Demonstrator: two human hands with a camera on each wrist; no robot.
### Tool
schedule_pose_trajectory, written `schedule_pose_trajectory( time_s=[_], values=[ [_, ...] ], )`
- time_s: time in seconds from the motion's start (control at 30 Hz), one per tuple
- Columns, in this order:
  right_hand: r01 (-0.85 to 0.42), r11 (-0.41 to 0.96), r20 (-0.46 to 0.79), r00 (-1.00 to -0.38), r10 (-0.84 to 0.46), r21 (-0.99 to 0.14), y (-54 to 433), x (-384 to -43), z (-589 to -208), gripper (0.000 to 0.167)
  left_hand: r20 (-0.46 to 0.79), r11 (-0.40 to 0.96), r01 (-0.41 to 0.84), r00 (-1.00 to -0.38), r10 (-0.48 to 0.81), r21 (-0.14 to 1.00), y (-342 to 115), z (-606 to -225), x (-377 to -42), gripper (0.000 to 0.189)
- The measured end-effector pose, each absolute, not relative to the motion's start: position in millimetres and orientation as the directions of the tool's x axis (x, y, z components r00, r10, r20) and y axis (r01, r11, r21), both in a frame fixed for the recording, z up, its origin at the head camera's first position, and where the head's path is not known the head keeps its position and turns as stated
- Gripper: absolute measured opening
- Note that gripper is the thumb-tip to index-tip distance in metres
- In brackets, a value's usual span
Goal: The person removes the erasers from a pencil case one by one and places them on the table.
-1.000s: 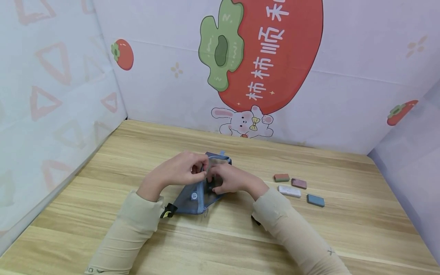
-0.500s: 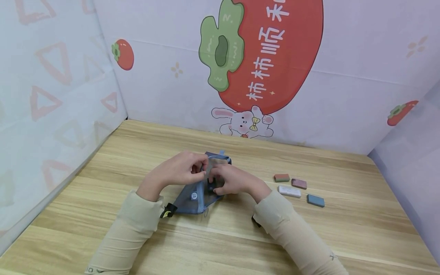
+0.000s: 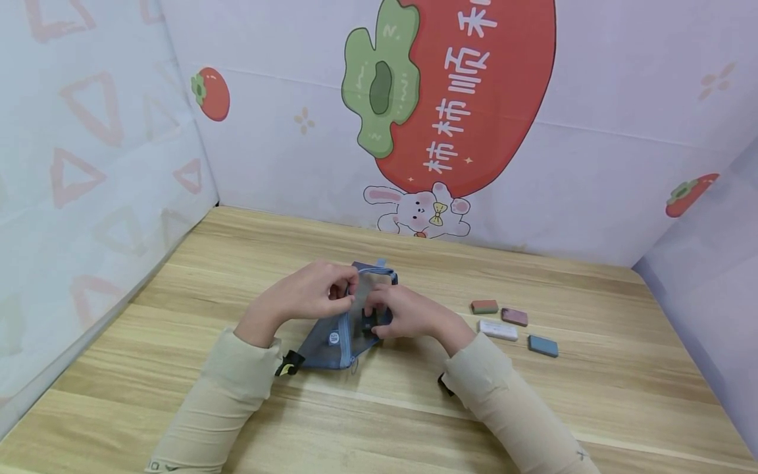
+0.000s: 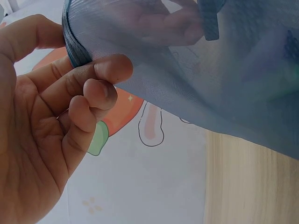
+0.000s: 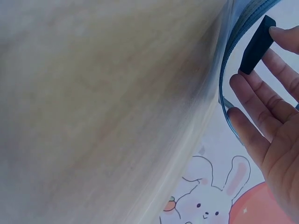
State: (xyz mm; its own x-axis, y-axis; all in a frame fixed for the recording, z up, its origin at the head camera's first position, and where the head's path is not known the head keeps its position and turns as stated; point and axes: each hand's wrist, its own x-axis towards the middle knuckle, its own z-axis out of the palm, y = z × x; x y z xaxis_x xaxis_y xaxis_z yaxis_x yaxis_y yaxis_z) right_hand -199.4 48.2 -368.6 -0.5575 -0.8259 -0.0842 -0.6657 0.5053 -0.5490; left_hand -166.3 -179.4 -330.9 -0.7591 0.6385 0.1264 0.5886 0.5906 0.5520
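Observation:
A blue mesh zip pouch (image 3: 322, 345) stands unzipped on the table in the head view. My left hand (image 3: 310, 289) pinches its zippered edge; in the left wrist view, thumb and fingers meet at the zipper tape (image 4: 77, 46), with the remaining fingers curled. At the pouch's mouth, my right hand (image 3: 411, 313) pinches a small dark block (image 5: 258, 45), which looks like an eraser. The right wrist view has the block between thumb and fingertips, beside the curved zipper edge (image 5: 225, 88). Through the mesh in the left wrist view, a blurred green and purple patch (image 4: 275, 70) shows.
Right of the pouch lie a red-and-green eraser (image 3: 484, 307), a pinkish block (image 3: 514, 317), a white eraser (image 3: 497, 330) and a blue block (image 3: 543, 345). A printed backdrop wall (image 3: 266, 145) rises behind the wooden table (image 3: 367, 428). A zipper pull ring (image 3: 354, 366) hangs at the pouch's front.
My right hand has drawn slightly to the right at the pouch's mouth, and the dark block in its fingers shows more. My left hand has kept its place on the pouch edge.

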Motion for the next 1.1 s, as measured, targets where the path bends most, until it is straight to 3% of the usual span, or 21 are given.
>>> schedule_pose_trajectory(
  time_s=[0.77, 1.1],
  values=[
    [-0.67, 0.498, -0.014, -0.588, -0.808, -0.55, 66, -188, -357, 0.02, 0.135, 0.595, 0.591, -0.762, 0.633, 0.545, -178, -333, -167, 0.001],
    [-0.67, 0.491, 0.005, -0.593, -0.805, -0.557, 72, -183, -356, 0.02, 0.125, 0.597, 0.58, -0.768, 0.629, 0.555, -178, -334, -167, 0.007]
  ],
)
